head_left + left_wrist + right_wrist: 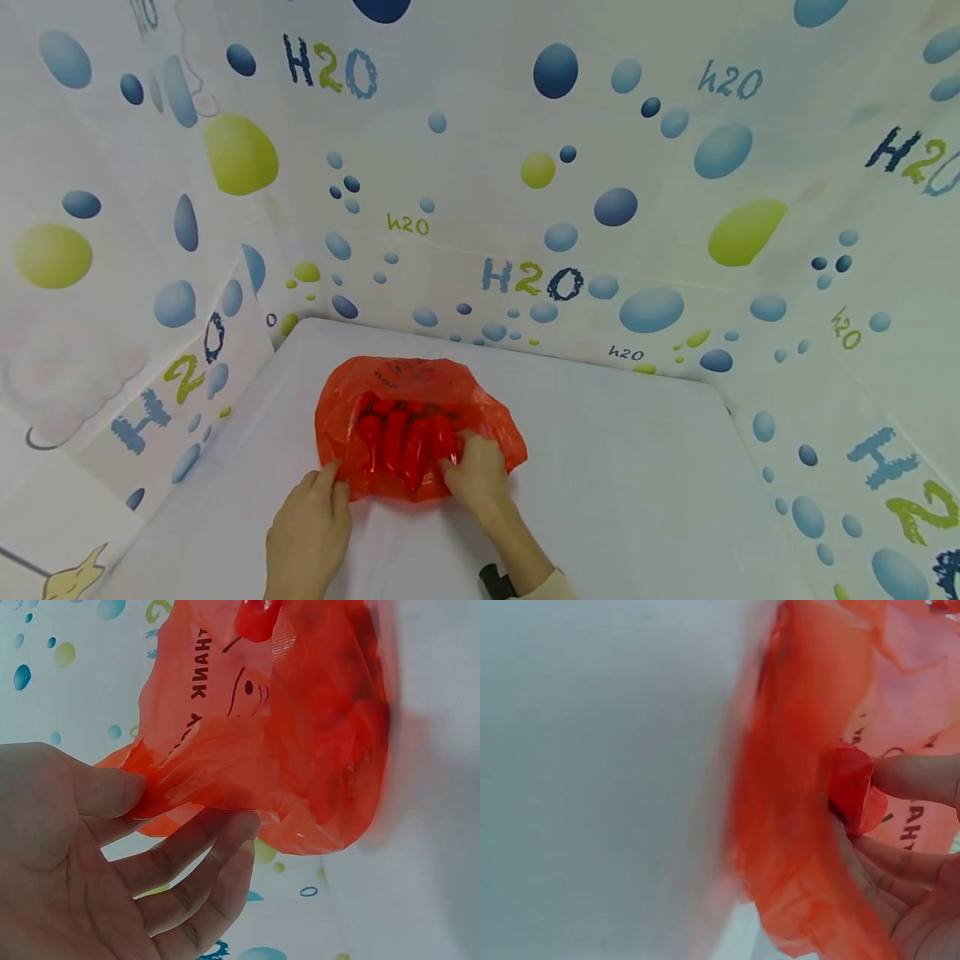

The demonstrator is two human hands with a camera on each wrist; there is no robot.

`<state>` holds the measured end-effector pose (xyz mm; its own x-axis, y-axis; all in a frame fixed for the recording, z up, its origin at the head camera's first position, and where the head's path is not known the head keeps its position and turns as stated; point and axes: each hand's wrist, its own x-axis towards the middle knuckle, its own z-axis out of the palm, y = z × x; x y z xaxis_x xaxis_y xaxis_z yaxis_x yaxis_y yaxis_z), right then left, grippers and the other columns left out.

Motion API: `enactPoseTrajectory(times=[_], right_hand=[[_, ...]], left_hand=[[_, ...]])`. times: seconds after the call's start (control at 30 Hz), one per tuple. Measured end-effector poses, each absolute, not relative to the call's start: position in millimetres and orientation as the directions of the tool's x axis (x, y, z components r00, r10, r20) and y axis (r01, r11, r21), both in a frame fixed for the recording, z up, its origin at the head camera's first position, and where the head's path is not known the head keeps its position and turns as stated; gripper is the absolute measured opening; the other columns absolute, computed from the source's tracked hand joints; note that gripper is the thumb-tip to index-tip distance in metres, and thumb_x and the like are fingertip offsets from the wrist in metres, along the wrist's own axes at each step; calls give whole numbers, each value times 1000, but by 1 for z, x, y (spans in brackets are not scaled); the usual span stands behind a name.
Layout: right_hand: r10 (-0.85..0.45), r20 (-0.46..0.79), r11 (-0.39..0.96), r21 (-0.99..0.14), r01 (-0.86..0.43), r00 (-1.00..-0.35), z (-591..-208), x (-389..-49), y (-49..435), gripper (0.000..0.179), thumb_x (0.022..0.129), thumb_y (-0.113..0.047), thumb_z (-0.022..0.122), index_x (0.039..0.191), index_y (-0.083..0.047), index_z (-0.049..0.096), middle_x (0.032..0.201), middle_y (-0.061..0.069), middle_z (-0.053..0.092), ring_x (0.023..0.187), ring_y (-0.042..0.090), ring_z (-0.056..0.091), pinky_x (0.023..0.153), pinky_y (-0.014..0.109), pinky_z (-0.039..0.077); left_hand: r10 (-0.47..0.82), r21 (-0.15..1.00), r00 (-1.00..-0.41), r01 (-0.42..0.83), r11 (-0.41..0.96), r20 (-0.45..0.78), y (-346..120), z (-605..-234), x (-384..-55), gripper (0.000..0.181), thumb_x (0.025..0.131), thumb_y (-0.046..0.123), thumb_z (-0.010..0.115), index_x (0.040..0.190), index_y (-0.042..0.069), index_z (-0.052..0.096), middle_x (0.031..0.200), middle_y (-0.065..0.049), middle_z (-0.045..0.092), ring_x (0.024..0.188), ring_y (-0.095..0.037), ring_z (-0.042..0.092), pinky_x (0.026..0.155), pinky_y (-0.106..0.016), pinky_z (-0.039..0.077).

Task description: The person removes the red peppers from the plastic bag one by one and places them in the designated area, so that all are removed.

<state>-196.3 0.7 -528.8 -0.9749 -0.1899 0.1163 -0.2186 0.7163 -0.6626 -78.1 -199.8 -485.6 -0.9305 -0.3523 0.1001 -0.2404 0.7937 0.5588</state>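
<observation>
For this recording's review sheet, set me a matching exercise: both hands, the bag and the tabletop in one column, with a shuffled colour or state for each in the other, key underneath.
Things:
1. Left hand
2. Bag
3. Right hand
4. Tabletop

Colours or states:
A. Holds a red pepper
B. Plain white
C. Pinches the bag's edge
D. Red, with dark lettering

Right pairs: 1-C, 2-D, 3-A, 4-B

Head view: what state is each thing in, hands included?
Red plastic bag: rumpled, mouth open, on the white surface
Red peppers: side by side in the bag's mouth
Left hand: pinching the bag's edge
Right hand: gripping the rightmost pepper
</observation>
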Motion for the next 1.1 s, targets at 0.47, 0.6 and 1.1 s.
enactPoseTrajectory(times=[0.47,0.6,1.1], right_hand=[[-172,73,677,-716,-172,-982,-509,-184,0,48,86,-16,84,127,3,68,68,-6,62,58,9,57,48,24,50],[-185,83,660,-728,-186,-979,-500,-179,4,49,87,-16,84,128,3,68,66,-5,60,54,8,55,47,23,49],[-182,118,621,-756,-207,-976,-480,-171,22,50,88,-19,84,131,-1,67,94,5,74,61,2,62,57,21,55]], left_hand=[[-363,524,-932,-295,799,29,-201,-482,-83,39,103,15,57,137,-5,61,106,-19,68,91,-38,67,82,-62,59],[-359,535,-932,-279,798,50,-201,-483,-82,39,104,16,56,137,-4,60,109,-21,69,97,-42,67,82,-64,57],[-353,554,-929,-236,799,112,-199,-484,-78,40,105,16,50,138,-3,60,122,-25,68,110,-50,65,86,-69,54]])
